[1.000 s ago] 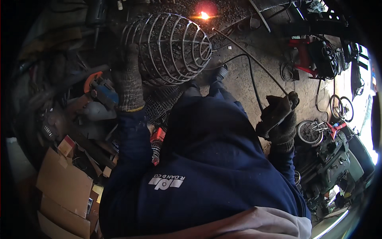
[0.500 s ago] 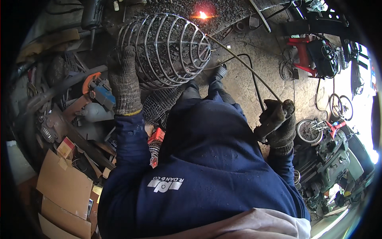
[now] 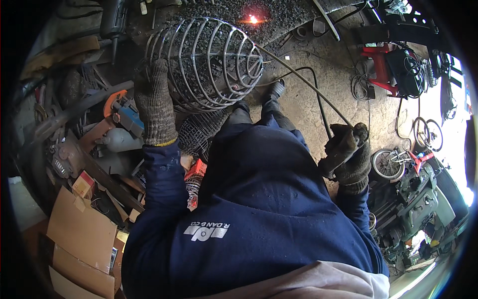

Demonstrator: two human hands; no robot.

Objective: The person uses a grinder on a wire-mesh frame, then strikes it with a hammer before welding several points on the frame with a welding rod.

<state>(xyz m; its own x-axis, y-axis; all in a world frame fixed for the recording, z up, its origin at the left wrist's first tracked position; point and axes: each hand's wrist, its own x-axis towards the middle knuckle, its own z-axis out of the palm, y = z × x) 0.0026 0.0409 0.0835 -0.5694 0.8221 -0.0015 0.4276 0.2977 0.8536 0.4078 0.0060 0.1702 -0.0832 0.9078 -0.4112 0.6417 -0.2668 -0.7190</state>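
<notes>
A rounded cage of bent metal rods (image 3: 209,54) lies on its side in front of me, its ribs narrowing to a small ring at the right. My left hand (image 3: 158,107), in a grey knitted glove, closes on the cage's left end; its fingertips are partly hidden. Gloved too, my right hand (image 3: 354,167) grips a dark welding electrode holder (image 3: 348,142). From that holder a long thin welding rod (image 3: 309,84) slants up and left, its tip at the cage's upper right rim. Cannot tell whether the tip touches the metal.
A bright orange spot with red glow (image 3: 253,20) shows beyond the cage. A black cable (image 3: 318,94) runs over the concrete floor. Left lie an orange-and-blue tool (image 3: 127,117) and cardboard (image 3: 79,229). A red stool (image 3: 379,70) and a bicycle (image 3: 391,165) stand right.
The rod's tip has shifted slightly left and down along the cage rim, and its orange glow is gone. The cage has moved a touch left. Both hands keep their hold.
</notes>
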